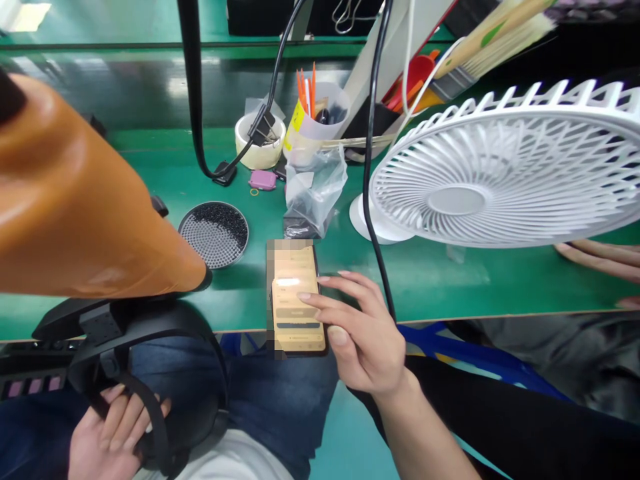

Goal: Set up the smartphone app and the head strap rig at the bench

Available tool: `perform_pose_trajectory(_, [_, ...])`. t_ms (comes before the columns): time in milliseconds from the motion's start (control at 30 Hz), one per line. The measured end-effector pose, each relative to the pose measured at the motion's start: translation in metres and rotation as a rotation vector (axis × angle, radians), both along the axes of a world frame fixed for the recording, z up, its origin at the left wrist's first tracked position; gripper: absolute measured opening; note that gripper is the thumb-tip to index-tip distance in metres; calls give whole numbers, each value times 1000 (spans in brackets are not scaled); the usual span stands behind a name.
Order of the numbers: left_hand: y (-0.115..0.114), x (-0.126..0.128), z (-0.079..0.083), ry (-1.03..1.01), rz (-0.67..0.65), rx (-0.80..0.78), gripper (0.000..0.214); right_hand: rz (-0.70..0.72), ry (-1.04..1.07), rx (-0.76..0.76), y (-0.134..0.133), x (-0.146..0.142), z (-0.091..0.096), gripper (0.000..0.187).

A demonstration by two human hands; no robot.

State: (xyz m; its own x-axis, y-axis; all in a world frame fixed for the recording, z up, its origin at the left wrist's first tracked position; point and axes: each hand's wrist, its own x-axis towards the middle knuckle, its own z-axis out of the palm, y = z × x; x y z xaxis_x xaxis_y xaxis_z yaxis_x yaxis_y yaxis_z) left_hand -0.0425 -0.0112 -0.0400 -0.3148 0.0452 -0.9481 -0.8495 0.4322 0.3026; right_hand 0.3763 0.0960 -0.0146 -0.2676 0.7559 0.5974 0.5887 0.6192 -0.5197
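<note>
the right hand (363, 337) is resting its slightly spread fingers (313, 298) on a smartphone (295, 297) lying at the edge of the green desk (430, 287), while the left hand (113, 433) is curling around a black head strap (159, 427).

Right hand (357, 337) outstretched, left hand (113, 433) curled low

One left hand (113, 433), one right hand (360, 333), one smartphone (295, 300), one white fan (455, 200), one round tray (213, 203)
</note>
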Motion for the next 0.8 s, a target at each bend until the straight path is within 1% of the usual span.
perform_pose_trajectory(100, [-2,-2,-2,-29,-21,3,30,-25,29,7,-1,0,-2,20])
perform_pose_trajectory(200, [-8,-7,-9,-14,-11,40,33,-73,92,17,-1,-1,-4,24])
perform_pose_trajectory(267, [-12,-10,-14,4,-16,61,33,-59,105,18,-2,0,-4,23])
perform_pose_trajectory(333, [-14,-12,-16,4,-22,64,32,-8,76,13,-2,0,-2,20])
perform_pose_trajectory(467, [-12,-10,-14,-1,-28,69,33,47,23,6,-2,2,2,19])
perform_pose_trajectory(600, [-10,-9,-12,-19,-21,29,32,43,-16,4,-1,2,4,19])
perform_pose_trajectory(800, [-17,-18,-19,-15,-15,61,27,-4,39,15,-1,1,1,21])
